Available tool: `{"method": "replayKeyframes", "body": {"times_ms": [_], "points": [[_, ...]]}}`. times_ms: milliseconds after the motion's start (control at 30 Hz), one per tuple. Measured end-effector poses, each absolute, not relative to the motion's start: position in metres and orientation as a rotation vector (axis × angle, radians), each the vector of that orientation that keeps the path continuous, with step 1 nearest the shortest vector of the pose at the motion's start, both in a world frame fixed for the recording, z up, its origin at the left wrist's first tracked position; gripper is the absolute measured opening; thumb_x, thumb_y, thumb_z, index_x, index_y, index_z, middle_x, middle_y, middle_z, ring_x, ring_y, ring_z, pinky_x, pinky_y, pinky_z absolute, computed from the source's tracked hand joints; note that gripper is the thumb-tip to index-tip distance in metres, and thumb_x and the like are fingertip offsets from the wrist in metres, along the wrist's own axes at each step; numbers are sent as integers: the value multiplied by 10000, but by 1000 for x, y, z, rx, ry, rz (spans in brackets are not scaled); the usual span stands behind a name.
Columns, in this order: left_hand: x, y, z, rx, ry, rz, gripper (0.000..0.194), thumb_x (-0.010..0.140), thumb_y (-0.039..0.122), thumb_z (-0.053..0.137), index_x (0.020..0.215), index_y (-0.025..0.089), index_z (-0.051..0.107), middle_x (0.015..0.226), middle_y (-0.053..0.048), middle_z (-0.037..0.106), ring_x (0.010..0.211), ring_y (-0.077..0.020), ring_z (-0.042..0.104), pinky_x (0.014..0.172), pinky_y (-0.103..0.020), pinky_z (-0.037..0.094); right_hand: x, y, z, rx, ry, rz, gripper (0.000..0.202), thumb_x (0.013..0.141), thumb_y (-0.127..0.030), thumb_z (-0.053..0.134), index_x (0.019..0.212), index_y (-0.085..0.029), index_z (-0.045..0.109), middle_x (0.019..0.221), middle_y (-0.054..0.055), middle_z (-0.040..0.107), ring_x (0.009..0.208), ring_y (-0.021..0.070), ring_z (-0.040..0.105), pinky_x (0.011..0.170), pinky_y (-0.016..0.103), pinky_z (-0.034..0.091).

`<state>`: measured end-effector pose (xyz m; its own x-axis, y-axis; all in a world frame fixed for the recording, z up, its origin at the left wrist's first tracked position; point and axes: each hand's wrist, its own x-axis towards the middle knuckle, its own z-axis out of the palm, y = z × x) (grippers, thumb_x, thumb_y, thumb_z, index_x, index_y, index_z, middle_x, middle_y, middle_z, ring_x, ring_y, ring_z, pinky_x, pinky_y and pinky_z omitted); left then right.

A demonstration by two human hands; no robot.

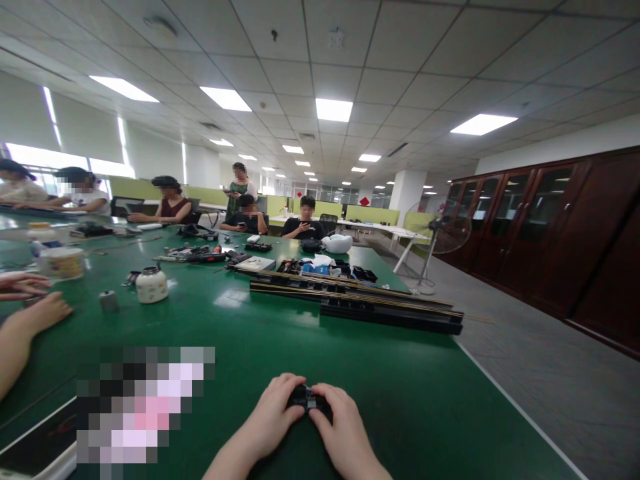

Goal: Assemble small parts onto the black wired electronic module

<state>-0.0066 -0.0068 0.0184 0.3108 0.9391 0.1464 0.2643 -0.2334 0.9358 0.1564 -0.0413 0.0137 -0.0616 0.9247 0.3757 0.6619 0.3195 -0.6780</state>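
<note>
Low in the head view, both my hands hold one small black object point(311, 401) just over the green table point(225, 353). My left hand point(277, 412) grips its left end between thumb and fingers. On the right end, my right hand point(341, 420) is closed in the same way. A greyish, shiny patch shows at the object's middle; its ends are hidden by my fingers, and I cannot make out its kind.
Long black trays point(390, 315) with thin brass-coloured rods lie ahead. A cream jar point(151, 285) and a metal cylinder point(107, 301) stand to the left, near another person's hands point(45, 310). A phone-like device point(40, 440) lies lower left. Several people sit around the far side.
</note>
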Motion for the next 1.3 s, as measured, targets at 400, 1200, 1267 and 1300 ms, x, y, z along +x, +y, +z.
{"method": "replayKeyframes", "body": {"times_ms": [400,1200,1267,1300], "points": [[-6,-9,21,1527,1079,1061,350,553,91,596,863,241,655,944,-57,599,1003,-261,454,962,-379,250,158,-40,10,-1444,-1781,365,325,682,-154,526,982,-250,608,994,31,645,960,220,584,854,331,443],[-7,-3,7,1573,1140,1063,424,574,105,573,981,215,619,918,-71,577,945,-255,493,938,-394,280,159,-40,9,-1461,-1768,428,373,682,-111,459,1007,-241,586,1035,39,619,997,227,558,888,369,419],[-7,-3,8,1596,1154,1059,420,578,106,567,982,211,618,919,-75,581,939,-258,498,931,-401,288,158,-40,10,-1460,-1767,438,375,682,-106,451,1006,-241,585,1031,39,619,993,225,557,887,367,417],[-7,-3,9,1610,1158,1056,422,581,107,564,987,210,616,925,-78,583,943,-258,500,928,-401,293,158,-41,11,-1459,-1765,440,376,682,-103,448,1005,-240,584,1028,38,618,991,224,556,886,365,417]]}}
